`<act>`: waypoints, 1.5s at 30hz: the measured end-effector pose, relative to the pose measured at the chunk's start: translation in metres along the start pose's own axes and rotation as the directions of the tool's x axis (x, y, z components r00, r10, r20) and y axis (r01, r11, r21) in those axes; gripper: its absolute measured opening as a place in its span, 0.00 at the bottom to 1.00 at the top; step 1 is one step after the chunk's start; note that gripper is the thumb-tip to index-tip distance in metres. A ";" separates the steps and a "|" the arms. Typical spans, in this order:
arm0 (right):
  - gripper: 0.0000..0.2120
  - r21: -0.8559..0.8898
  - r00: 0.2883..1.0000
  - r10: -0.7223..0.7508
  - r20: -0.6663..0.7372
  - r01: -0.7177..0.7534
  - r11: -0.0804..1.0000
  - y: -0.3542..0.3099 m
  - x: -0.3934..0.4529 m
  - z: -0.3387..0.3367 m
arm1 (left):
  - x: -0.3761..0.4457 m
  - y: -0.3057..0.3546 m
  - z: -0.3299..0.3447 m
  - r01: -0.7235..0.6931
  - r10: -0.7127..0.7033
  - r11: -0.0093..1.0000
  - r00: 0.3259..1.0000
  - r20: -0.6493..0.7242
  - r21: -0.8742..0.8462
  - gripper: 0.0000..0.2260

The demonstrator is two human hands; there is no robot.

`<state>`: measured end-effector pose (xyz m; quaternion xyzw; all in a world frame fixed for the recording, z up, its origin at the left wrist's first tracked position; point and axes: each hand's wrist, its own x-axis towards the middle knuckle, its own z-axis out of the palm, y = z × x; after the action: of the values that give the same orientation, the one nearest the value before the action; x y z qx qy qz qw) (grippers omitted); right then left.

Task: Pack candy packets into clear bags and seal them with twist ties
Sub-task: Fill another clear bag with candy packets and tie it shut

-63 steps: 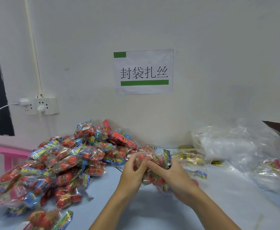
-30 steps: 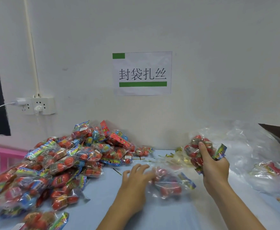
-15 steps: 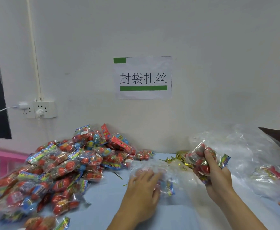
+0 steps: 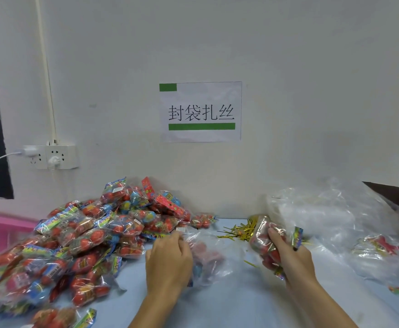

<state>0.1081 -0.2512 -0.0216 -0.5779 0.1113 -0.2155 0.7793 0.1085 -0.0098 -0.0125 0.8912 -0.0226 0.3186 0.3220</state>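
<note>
My right hand (image 4: 293,259) grips a candy packet (image 4: 262,235) of red sweets, held upright just above the table at centre right. My left hand (image 4: 167,259) holds the edge of a clear bag (image 4: 214,254) that lies on the blue table, with a packet blurred inside it. Gold twist ties (image 4: 238,230) lie scattered behind the bag, between my two hands. A big heap of candy packets (image 4: 87,235) covers the table's left side.
A stack of clear bags (image 4: 331,214) lies at the right against the wall, with a filled bag (image 4: 378,247) in front of it. A pink crate (image 4: 2,226) stands far left. A wall socket (image 4: 51,157) and a paper sign (image 4: 201,112) hang on the wall.
My hands split apart: the right one lifted a packet off to the right and then lowered it. The left hand stayed on the clear bag and now holds its edge.
</note>
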 end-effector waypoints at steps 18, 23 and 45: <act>0.13 0.001 0.985 0.047 0.164 -0.048 0.999 -0.015 -0.026 0.015 | -0.009 0.017 0.011 -0.210 0.235 0.955 0.967 0.100 -0.210 0.16; 0.19 0.015 0.898 0.145 0.415 -0.166 0.986 -0.018 -0.033 0.017 | -0.004 0.008 0.019 -0.126 0.134 0.990 0.981 0.138 -0.063 0.13; 0.08 -0.244 0.918 0.128 0.374 -0.035 0.969 -0.007 -0.050 0.036 | -0.023 0.040 0.008 -0.673 0.660 0.738 0.735 0.155 0.046 0.30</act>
<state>0.0782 -0.1990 -0.0075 -0.6911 0.0038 -0.0497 0.7211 0.0848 -0.0500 -0.0089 0.8573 -0.3451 0.3555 0.1398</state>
